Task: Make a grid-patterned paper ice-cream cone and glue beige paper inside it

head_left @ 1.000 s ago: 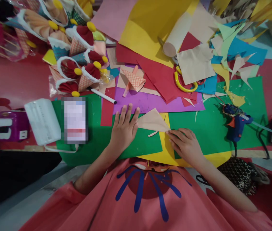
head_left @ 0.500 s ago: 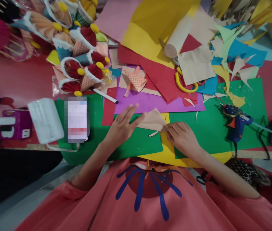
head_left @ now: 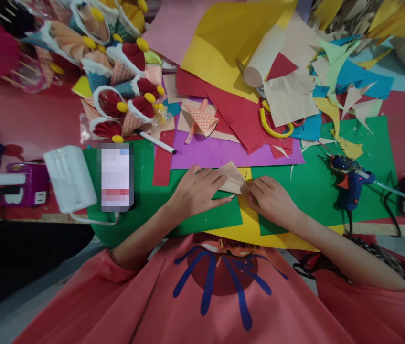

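A beige folded piece of paper (head_left: 231,177) lies between my two hands, over green sheets (head_left: 202,215) and a yellow strip. My left hand (head_left: 197,191) rests flat across its left part, fingers stretched to the right and thumb apart, covering that end. At the paper's right corner, the fingertips of my right hand (head_left: 269,193) are pinched together on it. A thin pale scrap shows by my left thumb. Behind the hands, a small orange-checked paper cone (head_left: 202,119) lies on a purple sheet (head_left: 234,152).
Several finished cones with white trim (head_left: 116,86) crowd the back left. A phone (head_left: 116,177), a white power bank (head_left: 69,179) and a marker (head_left: 157,142) lie left. At right sit yellow-handled scissors (head_left: 276,129) and a blue glue gun (head_left: 351,184). Paper scraps (head_left: 353,71) cover the back right.
My left hand lifted from the paper's left side, turned, and came down further right over it with fingers pointing right. My right hand stays pinched at the right corner, shifted slightly left.
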Demonstrator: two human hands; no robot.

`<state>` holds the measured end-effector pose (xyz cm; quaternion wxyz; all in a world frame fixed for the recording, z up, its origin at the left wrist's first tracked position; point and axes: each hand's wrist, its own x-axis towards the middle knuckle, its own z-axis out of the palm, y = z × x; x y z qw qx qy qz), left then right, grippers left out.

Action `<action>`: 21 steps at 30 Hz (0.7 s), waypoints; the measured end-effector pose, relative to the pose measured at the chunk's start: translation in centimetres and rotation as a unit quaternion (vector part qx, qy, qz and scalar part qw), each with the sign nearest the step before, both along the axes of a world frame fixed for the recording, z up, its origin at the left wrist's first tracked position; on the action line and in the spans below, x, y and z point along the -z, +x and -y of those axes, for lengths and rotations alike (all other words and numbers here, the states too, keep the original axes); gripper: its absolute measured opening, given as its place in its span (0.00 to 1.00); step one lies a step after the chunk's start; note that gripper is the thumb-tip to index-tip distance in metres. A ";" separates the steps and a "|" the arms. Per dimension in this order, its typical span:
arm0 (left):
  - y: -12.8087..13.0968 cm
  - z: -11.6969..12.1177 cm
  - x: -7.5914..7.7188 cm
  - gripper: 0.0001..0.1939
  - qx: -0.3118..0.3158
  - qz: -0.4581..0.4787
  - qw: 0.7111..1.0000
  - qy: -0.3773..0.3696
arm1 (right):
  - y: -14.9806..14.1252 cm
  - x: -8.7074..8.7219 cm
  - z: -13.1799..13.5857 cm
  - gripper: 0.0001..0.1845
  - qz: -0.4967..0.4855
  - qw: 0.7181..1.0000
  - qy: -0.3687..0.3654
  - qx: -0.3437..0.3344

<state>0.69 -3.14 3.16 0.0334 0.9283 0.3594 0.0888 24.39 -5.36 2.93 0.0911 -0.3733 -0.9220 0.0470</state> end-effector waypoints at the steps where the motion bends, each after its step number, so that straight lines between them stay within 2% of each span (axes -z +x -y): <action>1: 0.3 0.0 -0.1 0.27 -0.006 -0.005 1.000 -0.016 | 0.0 -0.4 -0.3 0.05 -0.010 1.000 -0.030 0.004; 3: 0.9 -0.2 -0.3 0.26 -0.014 -0.019 0.998 -0.052 | -0.1 -1.4 -1.1 0.05 -0.021 0.996 -0.086 0.011; 6: 1.9 -0.6 -0.6 0.14 -0.022 -0.053 0.994 -0.093 | -0.3 -3.2 -2.5 0.06 -0.055 0.990 -0.128 0.021; 8: 2.2 -1.2 -0.8 0.12 -0.037 -0.055 0.991 -0.116 | -0.4 -4.1 -3.5 0.07 -0.094 0.982 -0.165 0.020; 10: 2.2 -2.2 -1.0 0.13 -0.065 -0.013 0.985 -0.159 | -0.4 -4.9 -4.4 0.07 -0.166 0.967 -0.185 0.047; 12: 1.9 -3.4 -1.1 0.08 -0.101 0.080 0.964 -0.232 | -0.3 -5.3 -5.3 0.08 -0.268 0.940 -0.179 0.116; 14: 1.5 -4.5 -0.9 0.08 -0.148 0.225 0.911 -0.312 | -0.3 -5.2 -6.0 0.13 -0.366 0.897 -0.181 0.172; 17: 1.7 -5.8 0.1 0.12 -0.187 0.430 0.785 -0.404 | -0.9 -3.7 -6.7 0.20 -0.442 0.843 -0.240 0.193; 19: 2.2 -6.1 1.2 0.14 -0.211 0.522 0.711 -0.421 | -1.7 -2.1 -7.1 0.22 -0.464 0.809 -0.308 0.189; 21: 2.8 -6.2 2.3 0.14 -0.234 0.558 0.671 -0.428 | -2.7 -0.7 -7.3 0.22 -0.497 0.758 -0.377 0.190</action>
